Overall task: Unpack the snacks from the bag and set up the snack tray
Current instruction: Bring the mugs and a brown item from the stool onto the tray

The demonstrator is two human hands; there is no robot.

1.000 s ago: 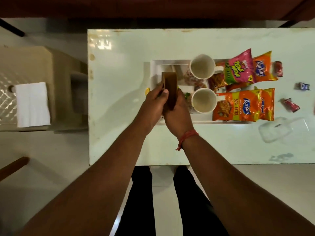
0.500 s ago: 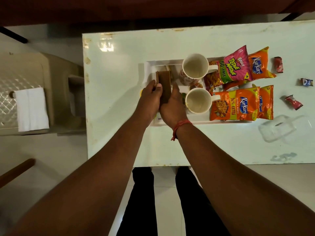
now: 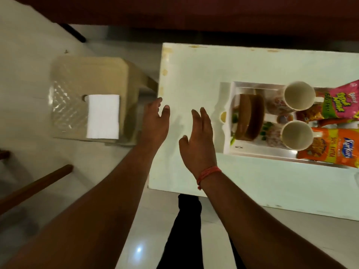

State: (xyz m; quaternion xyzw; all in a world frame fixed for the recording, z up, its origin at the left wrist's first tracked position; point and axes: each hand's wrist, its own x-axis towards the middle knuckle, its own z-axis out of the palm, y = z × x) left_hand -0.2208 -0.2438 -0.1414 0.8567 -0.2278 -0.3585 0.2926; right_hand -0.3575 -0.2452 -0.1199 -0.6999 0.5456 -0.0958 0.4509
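White paper, a folded napkin (image 3: 103,116), lies on top of a tan plastic stool (image 3: 85,78) at the far left, beside the bench (image 3: 194,74). I see a brown wooden bar (image 3: 35,186) low on the left, over the floor.

Next comes the left hand (image 3: 155,123). Its grip is wide, with the fingers spread, and it holds nothing. It hangs over the left edge of the bench. The right hand (image 3: 200,140) is just beside it, over the bare white top. Its grip is wide too, and it is empty. A red thread (image 3: 208,173) goes around the right wrist.

To the right of the hands sits the white snack tray (image 3: 227,117) on the bench. At its left end a brown holder (image 3: 250,117) stands on its edge. Both hands are well apart from it. Past it I see two white mugs (image 3: 299,98), one farther from me and one nearer, both with nothing inside. Small snacks lie between them, but they are too blurry for me to tell.

At the far right a pink snack pack (image 3: 342,101) lies by the far mug, and an orange snack pack (image 3: 330,150) lies by the near mug.
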